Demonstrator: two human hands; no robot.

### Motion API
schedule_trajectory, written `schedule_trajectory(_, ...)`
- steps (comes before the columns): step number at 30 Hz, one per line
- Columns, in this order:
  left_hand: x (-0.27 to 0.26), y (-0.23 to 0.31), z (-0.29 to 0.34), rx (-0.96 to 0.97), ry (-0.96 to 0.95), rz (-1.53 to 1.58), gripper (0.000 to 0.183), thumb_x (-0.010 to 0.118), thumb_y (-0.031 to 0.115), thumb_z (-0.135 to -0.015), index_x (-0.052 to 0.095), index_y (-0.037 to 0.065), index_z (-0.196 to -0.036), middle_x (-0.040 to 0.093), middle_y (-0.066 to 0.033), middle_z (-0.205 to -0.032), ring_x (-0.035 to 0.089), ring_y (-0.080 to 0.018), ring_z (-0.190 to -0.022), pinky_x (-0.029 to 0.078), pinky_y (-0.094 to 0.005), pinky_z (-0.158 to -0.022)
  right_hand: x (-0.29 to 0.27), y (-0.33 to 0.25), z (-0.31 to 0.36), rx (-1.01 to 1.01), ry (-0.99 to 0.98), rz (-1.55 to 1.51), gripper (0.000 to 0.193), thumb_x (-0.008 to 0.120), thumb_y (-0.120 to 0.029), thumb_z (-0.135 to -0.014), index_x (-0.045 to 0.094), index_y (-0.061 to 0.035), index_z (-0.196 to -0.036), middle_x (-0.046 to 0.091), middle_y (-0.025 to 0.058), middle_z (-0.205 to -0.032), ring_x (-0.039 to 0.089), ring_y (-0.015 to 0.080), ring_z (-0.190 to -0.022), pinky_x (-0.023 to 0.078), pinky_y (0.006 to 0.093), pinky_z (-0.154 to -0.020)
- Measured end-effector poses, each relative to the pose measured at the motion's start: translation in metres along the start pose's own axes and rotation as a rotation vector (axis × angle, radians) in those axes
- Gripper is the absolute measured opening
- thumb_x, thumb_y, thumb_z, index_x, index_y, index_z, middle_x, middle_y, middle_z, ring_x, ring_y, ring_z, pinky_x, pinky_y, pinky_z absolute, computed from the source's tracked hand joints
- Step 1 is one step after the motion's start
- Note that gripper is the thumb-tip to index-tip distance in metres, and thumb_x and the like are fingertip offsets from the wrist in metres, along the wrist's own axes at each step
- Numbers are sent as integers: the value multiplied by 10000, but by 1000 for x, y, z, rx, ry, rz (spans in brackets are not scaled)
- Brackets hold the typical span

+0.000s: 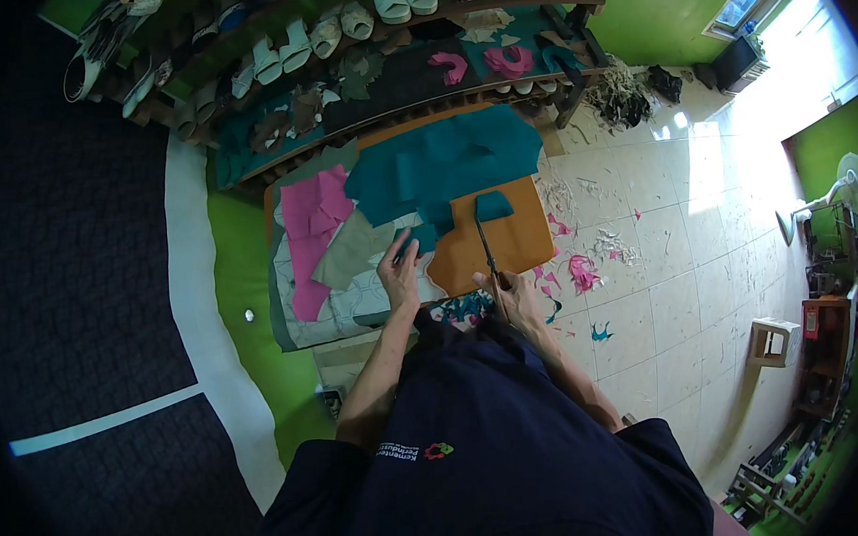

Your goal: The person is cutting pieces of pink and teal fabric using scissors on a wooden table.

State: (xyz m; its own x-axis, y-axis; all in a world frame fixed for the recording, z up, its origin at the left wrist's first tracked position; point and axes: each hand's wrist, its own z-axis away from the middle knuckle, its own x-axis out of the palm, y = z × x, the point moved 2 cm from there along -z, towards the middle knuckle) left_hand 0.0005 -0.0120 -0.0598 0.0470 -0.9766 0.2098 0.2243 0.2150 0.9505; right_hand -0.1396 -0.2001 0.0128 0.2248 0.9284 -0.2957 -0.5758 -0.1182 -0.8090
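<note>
My right hand [517, 300] grips a pair of long scissors [488, 250] whose blades point away from me into a teal sheet of material [442, 164]. A small teal flap [493, 205] lies beside the blade tip. My left hand [400, 270] pinches the near edge of the teal sheet just left of the cut. The teal sheet lies over an orange board [506, 244] on the floor. Pink [310, 221] and grey-brown [350, 253] sheets lie to the left of my left hand.
A wooden rack [357, 46] at the back holds pale sandals and cut teal and pink shapes. Pink and teal offcuts [579, 271] litter the tiled floor to the right. A small wooden stool [769, 340] and a fan [842, 189] stand far right. A dark mat [74, 241] covers the left.
</note>
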Motion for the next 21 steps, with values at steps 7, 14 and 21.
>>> schedule_trajectory(7,54,45,2,-118,-97,111,475,770,5,-827,635,12,-1282,677,-13,-852,583,-63,-683,476,-181,-665,6,-10,4,-96,-15,-45,651,648,-600,-891,592,32,-743,474,30,-612,447,133,-600,366,355,-555)
schedule_trajectory(14,77,57,8,-135,-147,175,522,755,-9,-839,586,-1,-1333,648,15,-796,579,-45,-706,507,-203,-726,14,-9,0,-136,-15,-11,680,621,-613,-885,624,57,-766,549,138,-614,568,243,-608,443,412,-614)
schedule_trajectory(21,86,59,18,-127,-216,156,502,725,-44,-847,578,-25,-1327,670,-12,-817,633,-70,-769,565,-247,-858,12,-15,0,-145,-17,2,700,634,-639,-856,613,54,-761,553,139,-614,547,245,-589,444,416,-606)
